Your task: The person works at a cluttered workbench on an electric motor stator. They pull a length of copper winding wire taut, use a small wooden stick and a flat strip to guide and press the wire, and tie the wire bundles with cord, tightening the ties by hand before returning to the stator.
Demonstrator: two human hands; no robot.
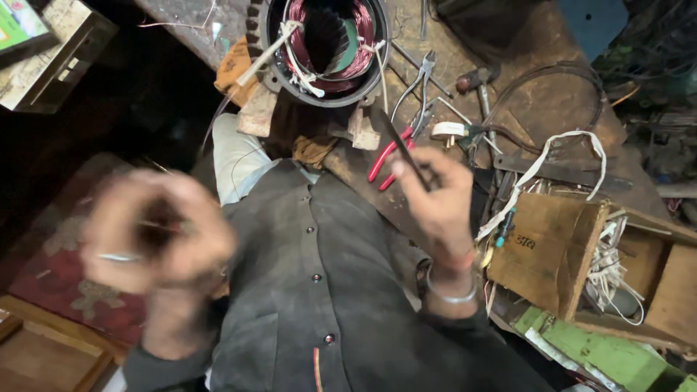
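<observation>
The most likely slip, as I judge it, comes from the right hand (435, 199): it pinches a thin, dark, flat metal strip (398, 141) only at its lower end, so the long free end pointing toward the upper middle of the frame could swing and scrape the copper windings of the round motor stator (328, 45) that sits there, or the strip could twist out of so slight a grip. A second risk lies with the left hand (149, 232), in the left middle of the frame, which is heavily blurred; a hand this unsteady in the picture could drop whatever small thing it has. The right hand is raised with fingers curled shut around the strip, thumb pressed against it, wrist with a metal bangle (451, 290) turned toward the camera. The left hand looks loosely closed, fingertips drawn together around something thin and pale, but I cannot tell what it is. Red-handled pliers (396, 149) lie on the worn bench just behind the strip.
</observation>
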